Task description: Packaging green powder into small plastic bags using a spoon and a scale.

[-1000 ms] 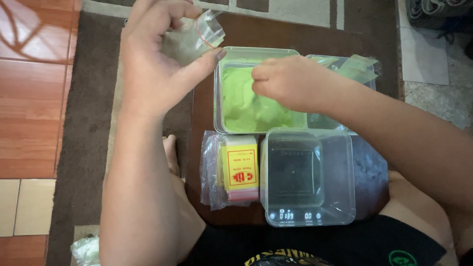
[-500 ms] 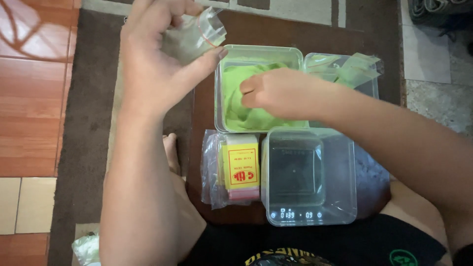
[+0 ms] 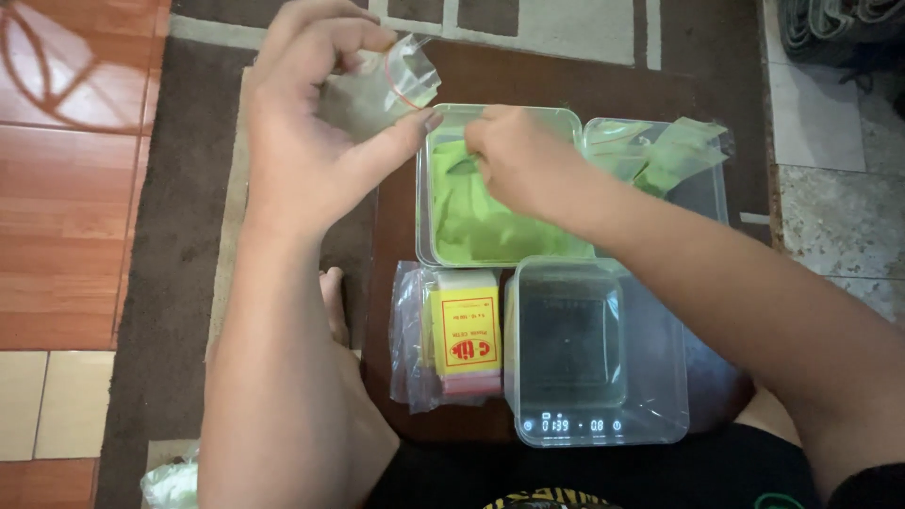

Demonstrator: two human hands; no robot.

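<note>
Change: since the earlier frame the right hand [image 3: 528, 165] has shifted leftward and deeper into the clear rectangular plastic tub of pale green powder [image 3: 500, 221]; the left hand [image 3: 306, 151] and its bag have barely moved.
Left hand: raised above the worktop's left edge, fingers and thumb pinched on a small clear zip bag with a red seal line [image 3: 391, 85], holding its mouth toward the tub.
Right hand: fingers curled closed inside the tub, down at the powder; what they grip I cannot tell, as the knuckles hide it.
Green powder tub: at the back middle of the dark brown worktop [image 3: 396, 217], its near rim touching the container in front.
Empty clear plastic container [image 3: 603, 353]: sits on a black digital scale with a lit display [image 3: 570, 425], at the front, just beside the bag packet.
Packet of small clear bags with a yellow and red label [image 3: 457, 335]: lies flat, front left on the worktop.
Second clear tub holding filled green bags [image 3: 660, 155]: back right, touching the powder tub.
Floor: brown rug [image 3: 179, 283] and wooden boards [image 3: 66, 217] to the left.
</note>
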